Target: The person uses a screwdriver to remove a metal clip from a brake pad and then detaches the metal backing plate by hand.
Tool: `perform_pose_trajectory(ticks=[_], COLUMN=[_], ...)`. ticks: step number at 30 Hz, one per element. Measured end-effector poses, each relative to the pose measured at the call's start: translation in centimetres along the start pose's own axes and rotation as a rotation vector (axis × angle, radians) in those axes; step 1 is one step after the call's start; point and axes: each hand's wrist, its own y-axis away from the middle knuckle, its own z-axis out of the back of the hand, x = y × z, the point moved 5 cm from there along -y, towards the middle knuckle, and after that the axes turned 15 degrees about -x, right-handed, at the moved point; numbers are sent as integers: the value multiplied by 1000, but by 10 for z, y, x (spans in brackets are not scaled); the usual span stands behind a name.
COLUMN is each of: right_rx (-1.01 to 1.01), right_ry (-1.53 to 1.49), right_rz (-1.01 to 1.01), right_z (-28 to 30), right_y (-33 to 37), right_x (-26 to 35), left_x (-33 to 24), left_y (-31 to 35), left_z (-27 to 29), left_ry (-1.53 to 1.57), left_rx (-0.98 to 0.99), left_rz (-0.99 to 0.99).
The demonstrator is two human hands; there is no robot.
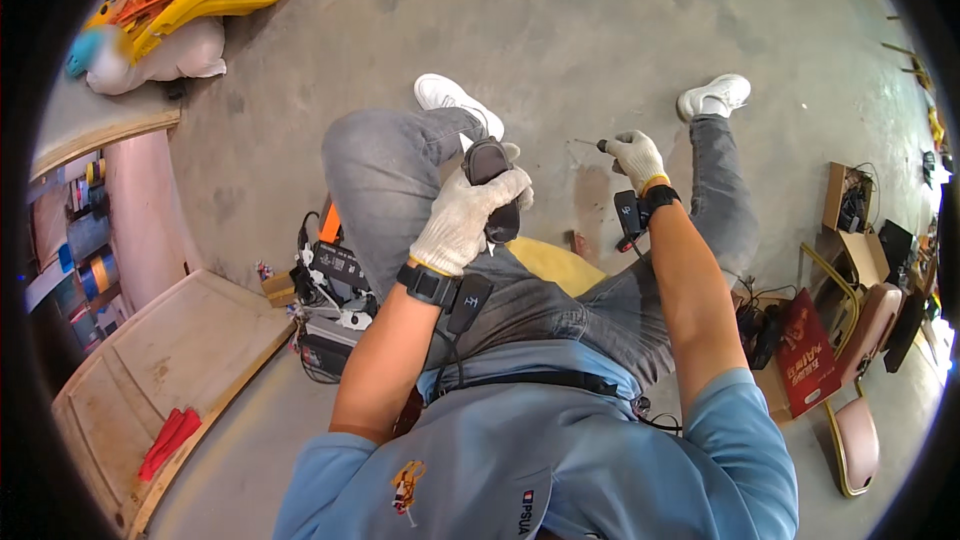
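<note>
The gloved left hand (pixel 470 212) grips a dark case (pixel 487 162) by the left leg (pixel 385 175); the gloved right hand (pixel 637 158) holds a screwdriver (pixel 602 146) pointing left. Red cloth (pixel 170 442) lies near the right edge of the wooden table (pixel 190 340).

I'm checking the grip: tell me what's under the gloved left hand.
A dark oblong object shows above and below the left hand; its covered middle can't be seen.
</note>
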Motion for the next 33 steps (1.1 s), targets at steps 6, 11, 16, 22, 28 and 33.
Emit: perform_pose_trajectory(ticks=[6, 11, 16, 22, 28, 33], right_rx=[-22, -4, -4, -20, 16, 84], right_ry=[33, 11, 58, 18, 41, -212], right_rz=[-85, -115, -95, -62, -116, -147], right_z=[-32, -39, -41, -40, -23, 10], right_y=[-13, -26, -31, -29, -26, -3], right_x=[-32, -41, -46, -39, -31, 2], left_x=[3, 2, 1, 6, 1, 5], left_y=[-4, -7, -3, -3, -3, -11], left_z=[0, -2, -6, 0, -5, -2], left_ry=[58, 51, 108, 149, 119, 71], left_rx=[9, -8, -20, -57, -70, -56], left_rz=[122, 161, 208, 256, 268, 128])
